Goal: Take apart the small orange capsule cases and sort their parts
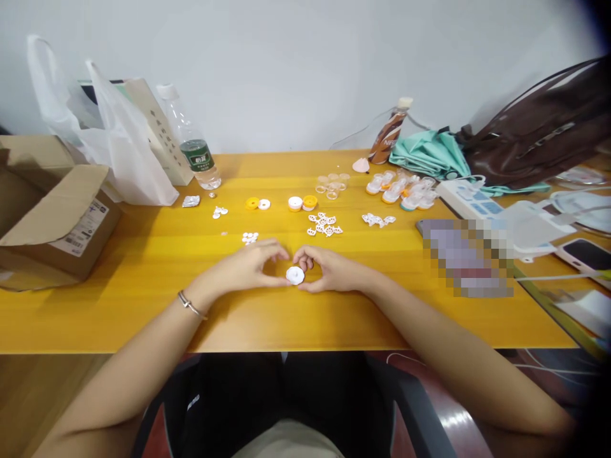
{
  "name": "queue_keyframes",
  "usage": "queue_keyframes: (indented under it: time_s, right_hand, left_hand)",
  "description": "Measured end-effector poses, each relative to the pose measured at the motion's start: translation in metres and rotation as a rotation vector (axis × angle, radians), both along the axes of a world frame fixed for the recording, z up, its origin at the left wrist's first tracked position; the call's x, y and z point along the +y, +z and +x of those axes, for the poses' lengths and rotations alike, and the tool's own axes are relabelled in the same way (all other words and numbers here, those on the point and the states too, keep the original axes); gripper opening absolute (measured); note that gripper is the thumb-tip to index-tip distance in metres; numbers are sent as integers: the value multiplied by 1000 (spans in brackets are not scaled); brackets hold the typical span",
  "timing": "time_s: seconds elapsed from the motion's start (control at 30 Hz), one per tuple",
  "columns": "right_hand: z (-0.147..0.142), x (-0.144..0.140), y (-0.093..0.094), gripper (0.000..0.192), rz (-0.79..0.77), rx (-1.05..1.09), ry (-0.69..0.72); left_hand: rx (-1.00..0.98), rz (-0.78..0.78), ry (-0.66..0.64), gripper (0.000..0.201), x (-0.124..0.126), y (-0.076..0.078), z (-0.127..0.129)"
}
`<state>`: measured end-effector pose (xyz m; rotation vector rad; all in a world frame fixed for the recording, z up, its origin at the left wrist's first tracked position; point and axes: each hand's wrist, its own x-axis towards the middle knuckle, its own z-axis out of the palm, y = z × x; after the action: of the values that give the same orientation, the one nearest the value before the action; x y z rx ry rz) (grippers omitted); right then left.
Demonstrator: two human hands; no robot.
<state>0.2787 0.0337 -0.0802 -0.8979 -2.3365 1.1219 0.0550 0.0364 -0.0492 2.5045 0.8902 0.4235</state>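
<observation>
— Where does the white round disc [294, 275] sit, and which way does it face?

— It lies flat on the tabletop [157, 254], near the front edge and about midway along it, broad face up. It is round, so it has no long axis I can name.

— And the hands?

— The left hand [248, 267] and the right hand [329, 270] rest on the tabletop on either side of it, fingers curled inward. The thumb and fingertips of each seem to touch the disc's rim, pinching it lightly between the two hands; whether they truly grip it, I cannot tell. A bracelet [189, 305] circles the left wrist.

— What else can be counted?

— Toward the back edge, two pairs of small rings: a yellow ring [252, 203] beside a white one [264, 204], then a white cap [294, 203] touching an orange one [310, 202]. Several heaps of tiny white parts [323, 224] lie between those and the hands, too small to count. One water bottle [193, 143] and one cardboard box [48, 210] stand at the left end, one brown bag [544, 130] at the back right corner.
</observation>
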Motion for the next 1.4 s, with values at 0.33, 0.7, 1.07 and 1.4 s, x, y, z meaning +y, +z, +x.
queue_keyframes:
  time_s: [0.33, 0.7, 1.07, 1.4]
  right_hand:
    - [1, 1, 1, 42, -59, 63, 34]
    - [1, 3, 0, 47, -62, 23, 29]
    - [1, 5, -3, 40, -60, 63, 20]
    - [2, 4, -1, 39, -72, 72, 11]
  left_hand:
    - [-45, -7, -52, 21, -5, -13, 14]
    - [-226, -51, 282, 29, 17, 5, -12]
    - [158, 361, 630, 29, 113, -8, -8]
    - [22, 365, 573, 39, 95, -4, -6]
